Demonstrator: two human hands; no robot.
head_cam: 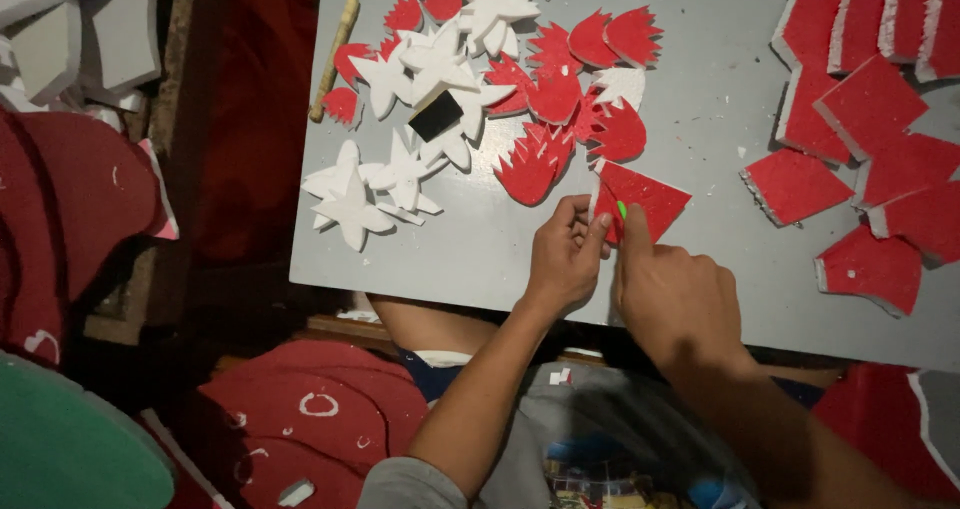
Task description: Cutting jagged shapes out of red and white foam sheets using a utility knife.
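Head view: both hands at the near edge of the grey desk [700,119], about mid-width. Left hand [565,259] pinches the left edge of a red foam piece [640,201], fingers closed on it. Right hand [675,294] is just beside it, closed around a small green-tipped tool [622,210] whose tip touches the same piece; rest of the tool is hidden in the fist, so can't tell what kind it is. Foam piece lies flat on the desk, just in from the near edge.

Far left part of the desk: pile of white foam stars [400,159], a small black block [436,115] lying on them. Red tulip-shaped cutouts [560,99] next to the stars, toward the far edge. Wooden stick [334,54] along the left edge. Right side: red foam squares with white edges [860,119], well apart from the hands.
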